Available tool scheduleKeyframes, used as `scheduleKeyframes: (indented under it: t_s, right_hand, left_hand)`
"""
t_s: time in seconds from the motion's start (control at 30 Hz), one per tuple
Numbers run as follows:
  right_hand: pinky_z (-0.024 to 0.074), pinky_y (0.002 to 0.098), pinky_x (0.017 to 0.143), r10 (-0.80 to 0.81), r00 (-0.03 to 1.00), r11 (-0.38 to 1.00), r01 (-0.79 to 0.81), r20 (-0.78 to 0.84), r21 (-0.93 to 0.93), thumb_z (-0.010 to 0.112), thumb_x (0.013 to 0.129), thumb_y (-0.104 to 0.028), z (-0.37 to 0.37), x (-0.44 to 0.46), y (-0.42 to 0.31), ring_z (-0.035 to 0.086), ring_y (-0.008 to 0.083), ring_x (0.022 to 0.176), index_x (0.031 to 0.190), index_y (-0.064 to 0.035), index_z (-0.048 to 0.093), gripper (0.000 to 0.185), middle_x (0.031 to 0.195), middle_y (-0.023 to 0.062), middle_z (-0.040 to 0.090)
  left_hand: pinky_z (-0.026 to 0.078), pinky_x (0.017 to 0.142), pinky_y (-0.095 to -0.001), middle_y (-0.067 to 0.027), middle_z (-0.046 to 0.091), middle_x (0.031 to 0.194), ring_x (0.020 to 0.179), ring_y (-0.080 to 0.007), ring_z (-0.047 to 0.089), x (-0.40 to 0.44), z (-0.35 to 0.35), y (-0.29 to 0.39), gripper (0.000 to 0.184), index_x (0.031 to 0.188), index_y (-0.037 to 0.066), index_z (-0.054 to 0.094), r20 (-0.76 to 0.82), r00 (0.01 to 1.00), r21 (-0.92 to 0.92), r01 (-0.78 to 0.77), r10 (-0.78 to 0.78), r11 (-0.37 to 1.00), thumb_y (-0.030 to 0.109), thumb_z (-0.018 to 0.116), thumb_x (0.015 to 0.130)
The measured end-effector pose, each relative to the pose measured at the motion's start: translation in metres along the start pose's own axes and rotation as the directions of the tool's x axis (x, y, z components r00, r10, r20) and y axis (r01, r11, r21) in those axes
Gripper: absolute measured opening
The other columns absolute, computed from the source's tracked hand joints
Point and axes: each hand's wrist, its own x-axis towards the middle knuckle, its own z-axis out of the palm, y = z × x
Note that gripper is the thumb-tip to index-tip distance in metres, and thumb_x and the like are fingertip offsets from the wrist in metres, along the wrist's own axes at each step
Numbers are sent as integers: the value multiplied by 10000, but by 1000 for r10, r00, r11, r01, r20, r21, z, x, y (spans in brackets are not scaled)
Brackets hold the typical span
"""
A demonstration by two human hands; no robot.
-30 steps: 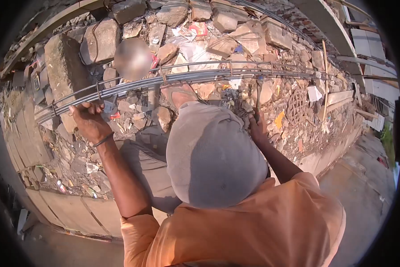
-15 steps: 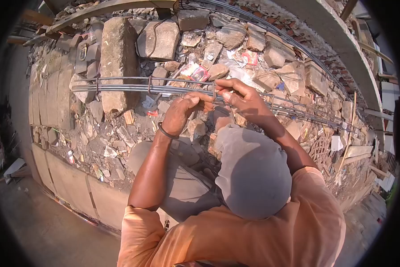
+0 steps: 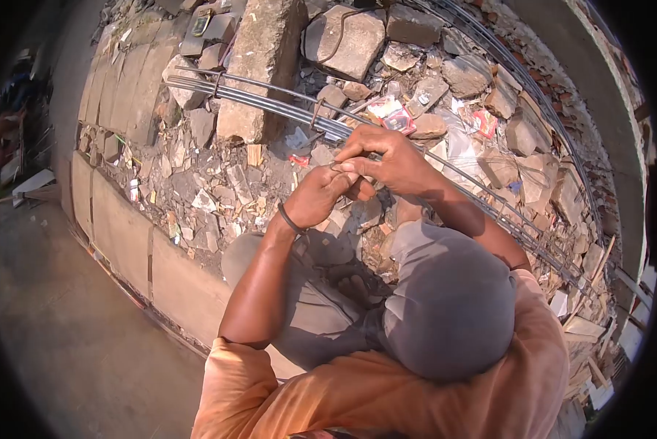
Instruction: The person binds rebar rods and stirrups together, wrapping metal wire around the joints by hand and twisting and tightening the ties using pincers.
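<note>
My left hand [image 3: 315, 197], with a dark band on the wrist, is closed in a pinch. My right hand [image 3: 387, 162] is pinched too, its fingertips meeting those of the left. Whatever is between the fingers is too small to make out. Just beyond the hands runs a bundle of steel rebar [image 3: 270, 106], partly covered by my right hand and forearm. Thin stirrups hang around the bars, one stirrup [image 3: 317, 115] near my fingers and another stirrup [image 3: 217, 84] towards the left end.
Beneath the bars' left part lies a long concrete block [image 3: 259, 58]. Broken concrete [image 3: 347, 44], stones and litter [image 3: 393, 117] cover the ground. My knee in grey trousers [image 3: 453, 300] rises close to my right arm. A low concrete edging [image 3: 120, 227] runs along the left.
Both hands have come off the rebar towards me and now meet fingertip to fingertip. The view has shifted and turned, so the bars slope down to the right.
</note>
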Motion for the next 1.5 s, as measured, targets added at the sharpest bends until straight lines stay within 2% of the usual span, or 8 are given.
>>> scheduleKeyframes:
  t_s: [0.2,0.3,0.6,0.73,0.83,1.03,1.3,1.5]
  right_hand:
    - [475,371,721,183,979,983,-184,-94,-1,582,905,-157,2,6,-12,607,233,772,967,-16,535,162,860,78,616]
    - [468,427,654,50,981,947,-106,-188,-304,536,923,-168,0,1,-12,610,326,686,986,-21,524,160,837,146,613]
    - [423,514,732,237,965,780,-120,112,-615,501,945,-210,-18,-20,-15,572,448,832,985,-17,546,202,875,226,620]
    - [471,441,673,212,907,865,-1,363,-502,528,951,-214,-23,-24,-15,585,399,720,968,-15,614,217,851,188,626]
    - [452,486,696,403,786,844,-517,469,142,527,940,-235,-31,-30,-20,583,440,753,895,6,589,254,859,222,627]
    - [446,464,704,305,849,869,-62,433,-490,509,928,-225,-28,0,-40,581,436,822,950,9,585,246,871,250,620]
    - [421,459,733,194,856,938,-19,480,-346,524,935,-240,-20,53,-28,563,413,878,975,-9,556,236,884,207,600]
    - [462,426,781,353,864,919,-249,360,-305,535,956,-290,-33,57,-56,588,350,886,1028,-36,611,274,918,156,612]
  left_hand:
    - [514,752,-323,-110,703,899,837,-154,660,3,-3,14,381,988,-61,659,-130,991,156,-4,24,988,269,469,1009]
    - [501,662,-355,-133,690,755,705,-207,673,4,-3,17,316,917,3,674,-164,985,431,20,56,902,271,517,977]
    - [482,593,-375,-93,647,663,606,-251,641,-4,-20,14,195,894,56,671,-22,973,737,-139,228,662,236,605,927]
    - [481,627,-405,-117,652,743,714,-314,642,-11,-33,11,163,936,71,677,100,948,798,-258,302,544,221,627,898]
    - [483,639,-418,-121,657,770,723,-335,637,-18,-33,17,154,918,81,679,112,898,710,-372,426,598,223,628,890]
    - [476,628,-438,-134,623,712,684,-358,612,-19,-15,19,81,883,80,635,58,925,867,-233,375,440,160,622,874]
    - [488,684,-398,-127,626,754,728,-326,611,-23,-33,44,88,885,39,637,-270,912,806,39,309,591,115,671,855]
    - [481,777,-357,-122,656,926,903,-272,618,-17,-9,83,133,939,40,673,-607,715,586,108,347,803,25,701,810]
